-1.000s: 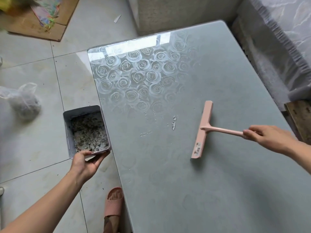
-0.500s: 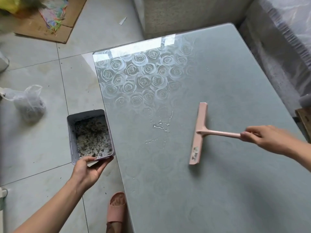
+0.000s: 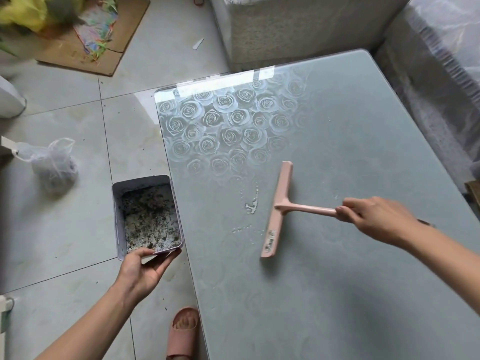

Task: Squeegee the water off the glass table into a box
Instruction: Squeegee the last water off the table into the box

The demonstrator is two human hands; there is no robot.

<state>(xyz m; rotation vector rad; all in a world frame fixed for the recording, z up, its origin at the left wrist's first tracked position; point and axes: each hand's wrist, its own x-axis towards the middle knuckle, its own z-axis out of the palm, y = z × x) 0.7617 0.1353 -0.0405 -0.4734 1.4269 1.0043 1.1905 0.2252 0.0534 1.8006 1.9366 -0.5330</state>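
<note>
My right hand grips the handle of a pink squeegee whose blade lies on the glass table, running near to far. A small streak of water sits just left of the blade, with tiny drops below it. My left hand holds the near end of a grey metal box against the table's left edge, thumb over the rim, fingers under the bottom. The box's bottom is wet and speckled with dark bits.
A rose pattern shows under the far left of the glass. A pink slipper stands on the tiled floor by the table's near left edge. A clear plastic bag and cardboard lie on the floor; sofas border the far side.
The squeegee has slid a little left toward the water streak, which has gathered closer to the blade. The box stays in my left hand at the table's edge.
</note>
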